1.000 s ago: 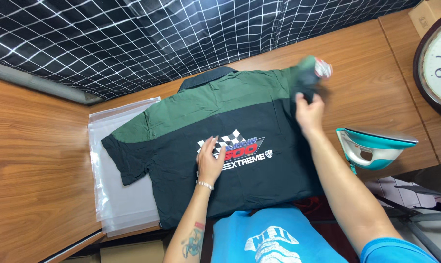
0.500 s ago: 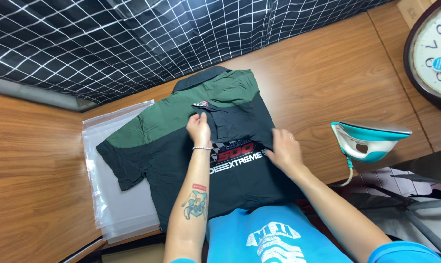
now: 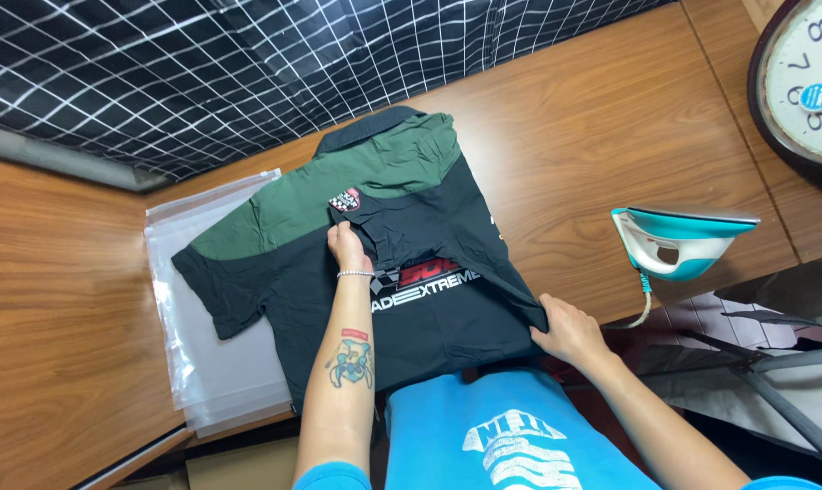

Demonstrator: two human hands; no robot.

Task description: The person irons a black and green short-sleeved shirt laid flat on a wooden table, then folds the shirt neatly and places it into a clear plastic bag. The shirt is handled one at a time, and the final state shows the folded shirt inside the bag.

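Note:
A green and black short-sleeved shirt (image 3: 284, 245) lies back-up on the wooden table (image 3: 592, 136), with white and red lettering across its back. Its right side and sleeve are folded in over the middle. My left hand (image 3: 349, 247) presses on the folded sleeve near the shirt's centre, fingers together, a bracelet on the wrist. My right hand (image 3: 565, 328) pinches the folded right edge of the shirt near the hem, by the table's front edge.
Clear plastic bags (image 3: 202, 363) lie under the shirt's left side. A teal and white iron (image 3: 679, 240) stands at the table's right front. A round clock (image 3: 806, 82) sits at the far right. A black checked cloth (image 3: 247, 73) hangs at the back.
The right sleeve and side have been folded in over the shirt's back. My left hand moved up onto the fold; my right hand came down from the sleeve to the lower right edge.

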